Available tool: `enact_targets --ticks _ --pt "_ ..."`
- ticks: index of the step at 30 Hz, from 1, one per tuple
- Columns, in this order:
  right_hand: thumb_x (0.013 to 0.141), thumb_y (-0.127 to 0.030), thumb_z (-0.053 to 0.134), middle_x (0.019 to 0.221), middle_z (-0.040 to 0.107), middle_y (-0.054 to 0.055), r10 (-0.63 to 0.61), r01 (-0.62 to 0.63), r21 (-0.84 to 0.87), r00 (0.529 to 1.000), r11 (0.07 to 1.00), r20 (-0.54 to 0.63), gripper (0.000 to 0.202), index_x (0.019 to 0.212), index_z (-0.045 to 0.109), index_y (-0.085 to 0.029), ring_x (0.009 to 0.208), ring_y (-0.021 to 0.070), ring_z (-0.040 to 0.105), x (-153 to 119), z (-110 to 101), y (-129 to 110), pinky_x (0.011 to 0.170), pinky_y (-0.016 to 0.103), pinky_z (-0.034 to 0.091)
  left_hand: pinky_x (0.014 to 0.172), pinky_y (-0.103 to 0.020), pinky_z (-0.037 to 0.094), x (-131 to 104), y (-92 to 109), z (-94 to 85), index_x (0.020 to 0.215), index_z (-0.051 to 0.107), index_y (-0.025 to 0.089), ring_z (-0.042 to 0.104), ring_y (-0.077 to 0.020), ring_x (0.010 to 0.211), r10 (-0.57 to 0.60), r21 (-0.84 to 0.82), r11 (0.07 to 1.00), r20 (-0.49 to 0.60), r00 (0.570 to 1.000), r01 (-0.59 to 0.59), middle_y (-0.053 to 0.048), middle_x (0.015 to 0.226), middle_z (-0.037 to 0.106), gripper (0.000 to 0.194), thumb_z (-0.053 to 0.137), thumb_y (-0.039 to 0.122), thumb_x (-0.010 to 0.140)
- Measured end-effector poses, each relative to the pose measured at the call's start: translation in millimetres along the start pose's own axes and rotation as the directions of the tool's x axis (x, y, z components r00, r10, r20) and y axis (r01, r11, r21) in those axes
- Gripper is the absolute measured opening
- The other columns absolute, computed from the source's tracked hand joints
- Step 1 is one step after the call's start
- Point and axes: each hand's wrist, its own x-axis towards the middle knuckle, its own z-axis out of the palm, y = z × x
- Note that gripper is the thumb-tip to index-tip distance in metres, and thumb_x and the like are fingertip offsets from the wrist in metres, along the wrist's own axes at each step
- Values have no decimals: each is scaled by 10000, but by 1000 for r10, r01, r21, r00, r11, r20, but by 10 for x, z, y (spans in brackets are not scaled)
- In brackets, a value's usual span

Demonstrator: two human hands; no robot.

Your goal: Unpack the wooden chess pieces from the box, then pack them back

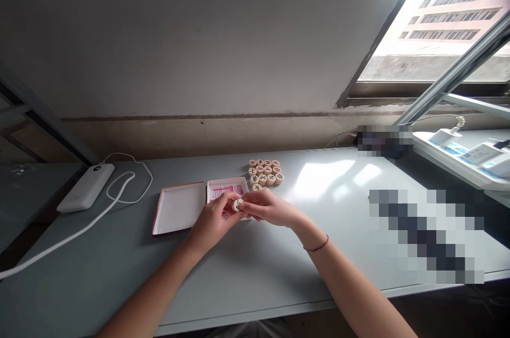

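Note:
Between the fingertips of both hands is a round Chinese chess piece [238, 205], its dark-marked face turned toward me. My left hand [217, 221] pinches it from the left, and my right hand [271, 207] grips it from the right. Right below them lies a shallow white box [227, 183] with a red-and-white printed inside, partly hidden by my hands. Beyond my right hand, several chess pieces [268, 170] stand packed in rows, some with red characters and some with black. Left of my left hand sits a flat box lid [181, 208], white inside.
A white power bank [86, 187] with a white cable [99, 218] lies on the left of the grey table [247, 285]. A white power strip [466, 154] stands at the right. Blurred-out items lie at the right and back right, and a wall rises behind.

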Motion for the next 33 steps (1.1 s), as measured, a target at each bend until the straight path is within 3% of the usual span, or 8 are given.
enact_targets --ticks 2,4,7,9,15,22,28,33 --pt "840 -564 523 638 505 -16 13 -12 18 999 1000 -31 414 710 528 -171 558 87 415 -10 -42 7 508 218 316 709 -246 526 -1 4 -1 1030 551 246 649 -135 751 8 -6 1000 19 1000 -8 19 842 674 235 599 393 853" --pt "842 -526 517 607 482 -26 59 -66 -34 985 997 -162 390 669 498 -177 540 85 396 -40 -164 43 505 222 303 736 -260 527 1 6 -14 1090 536 246 640 -138 764 5 9 1000 35 999 -6 15 850 661 283 601 385 851" --pt "834 -445 497 573 435 -33 156 -246 -179 900 953 -407 349 604 456 -185 530 91 363 -91 -390 136 498 232 275 756 -271 523 2 8 -35 1149 517 249 625 -140 773 -14 30 999 77 997 11 15 850 647 322 582 379 862" --pt "822 -403 482 565 421 -33 216 -348 -224 860 910 -463 326 582 448 -185 527 94 346 -110 -496 207 493 237 259 765 -272 520 1 16 -41 1158 516 248 619 -141 780 -18 33 999 97 995 15 13 855 649 315 564 369 870" --pt "803 -357 472 575 467 -17 301 -399 -226 880 889 -367 276 587 475 -186 530 106 384 -95 -532 344 496 243 283 768 -276 509 2 59 -50 1151 529 243 620 -145 779 -13 66 998 127 992 5 7 858 657 282 522 337 886" --pt "779 -454 557 581 477 -25 225 -360 -402 911 842 -346 324 615 446 -197 527 107 381 -139 -528 339 478 238 279 782 -297 499 25 24 -63 1080 575 227 636 -164 817 -1 165 986 93 996 -14 -22 923 675 224 501 343 904" --pt "763 -326 553 607 522 -8 163 -377 -549 903 746 -398 254 603 400 -203 554 117 404 -73 -439 363 503 246 290 862 -368 465 32 -85 -26 1034 622 219 622 -227 946 89 323 939 108 990 -120 -53 987 677 204 572 319 864" --pt "806 -295 500 563 433 -30 137 -358 -569 909 741 -393 277 595 344 -205 531 105 323 -85 -407 302 493 248 249 874 -401 445 22 -112 11 1052 612 210 604 -245 961 58 420 901 128 990 -107 -59 1011 662 264 614 364 838"
